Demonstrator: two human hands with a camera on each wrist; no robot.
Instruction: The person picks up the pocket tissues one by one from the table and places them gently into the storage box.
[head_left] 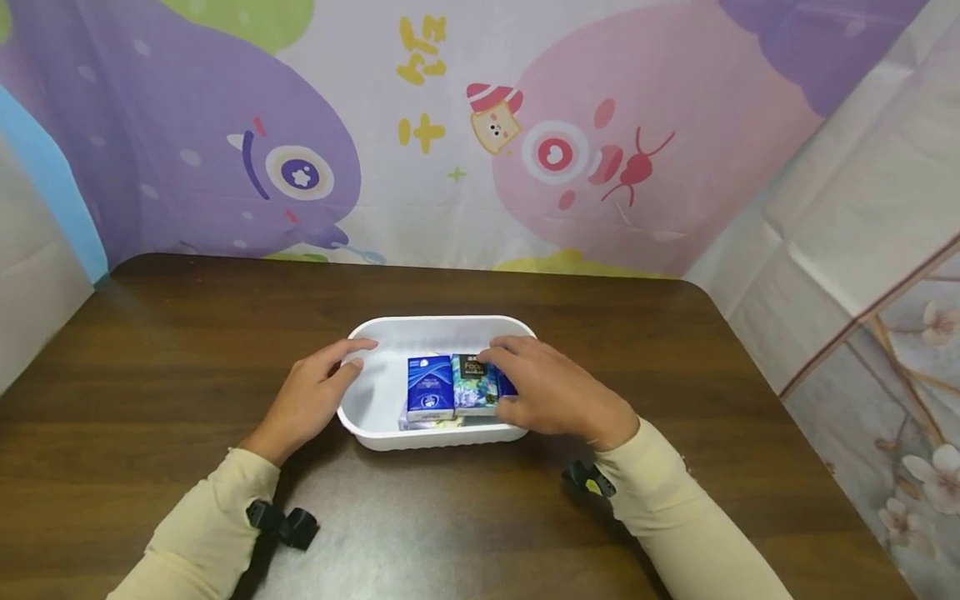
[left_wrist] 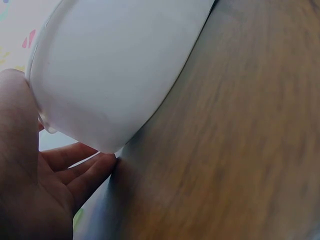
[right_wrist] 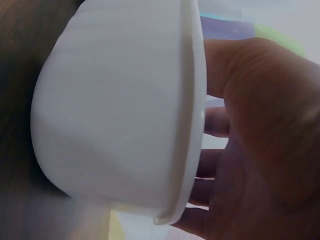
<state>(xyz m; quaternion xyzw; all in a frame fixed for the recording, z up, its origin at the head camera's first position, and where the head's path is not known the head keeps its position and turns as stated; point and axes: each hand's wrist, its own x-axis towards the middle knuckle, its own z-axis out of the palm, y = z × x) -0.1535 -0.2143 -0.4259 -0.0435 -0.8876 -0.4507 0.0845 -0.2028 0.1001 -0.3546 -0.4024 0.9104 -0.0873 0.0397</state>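
Note:
A white plastic basin (head_left: 442, 439) with rounded ends stands on the table. In it lie a blue tissue pack (head_left: 430, 387) and a floral tissue pack (head_left: 474, 392) labelled "Face", side by side. A pale pack (head_left: 438, 424) shows partly beneath them. At the right end, another dark blue tissue pack (head_left: 506, 386) is mostly covered by my right hand (head_left: 555, 387), whose thumb and fingers reach over the rim and hold it at its edges. My left hand (head_left: 311, 392) grips the basin's left end, thumb and forefinger at the rim, other fingers (left_wrist: 92, 175) against the outside.
The brown wooden table (head_left: 420, 533) reaches back to a cartoon-printed curtain (head_left: 435, 208). A flower-printed cloth (head_left: 900, 442) hangs along the right side. A black strap mount sits on each sleeve at the wrist.

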